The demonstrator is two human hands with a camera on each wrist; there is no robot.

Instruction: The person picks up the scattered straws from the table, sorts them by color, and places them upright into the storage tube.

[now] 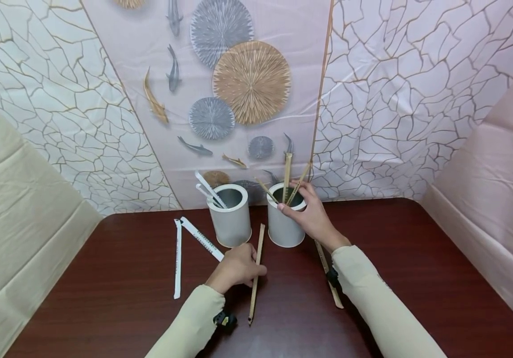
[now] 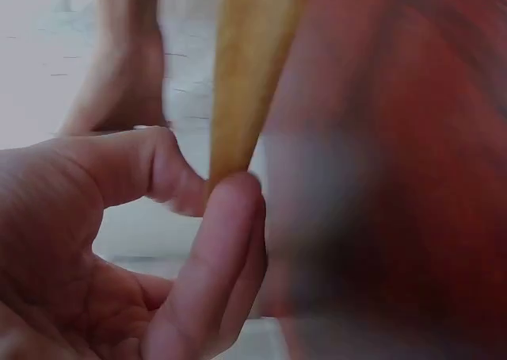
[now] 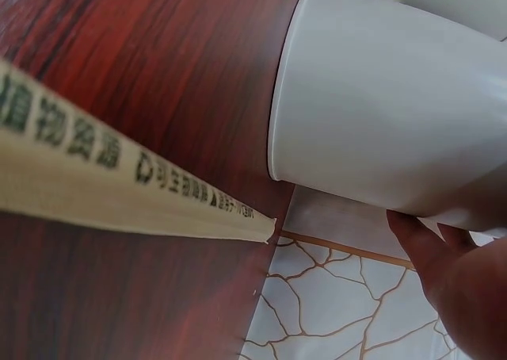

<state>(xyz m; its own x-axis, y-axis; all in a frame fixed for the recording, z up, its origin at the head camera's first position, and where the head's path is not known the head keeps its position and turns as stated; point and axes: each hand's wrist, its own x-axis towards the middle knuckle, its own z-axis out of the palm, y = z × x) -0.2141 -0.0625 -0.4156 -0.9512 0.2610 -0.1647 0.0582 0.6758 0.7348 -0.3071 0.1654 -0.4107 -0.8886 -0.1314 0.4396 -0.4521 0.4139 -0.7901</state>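
Observation:
My left hand (image 1: 238, 266) pinches a brown paper-wrapped straw (image 1: 259, 243) between thumb and fingers. In the left wrist view, the straw (image 2: 245, 67) rises from the fingertips. The right hand (image 1: 312, 214) grips the upper part of the right grey canister (image 1: 285, 231), thumb at the front of the rim, fingers at the far side. Several brown straws (image 1: 287, 174) lean inside that canister, close to those fingers. In the right wrist view, fingers (image 3: 420, 245) touch the canister's wall (image 3: 380, 98); the thumb is hidden there.
The left grey canister (image 1: 231, 226) holds white wrapped straws (image 1: 211, 189). Two white straws, one upright (image 1: 178, 258) and one slanted (image 1: 200, 238), lie on the dark red table (image 1: 127, 298). Another brown straw (image 1: 334, 296) lies under the right forearm. Patterned cloth (image 1: 373, 99) hangs behind.

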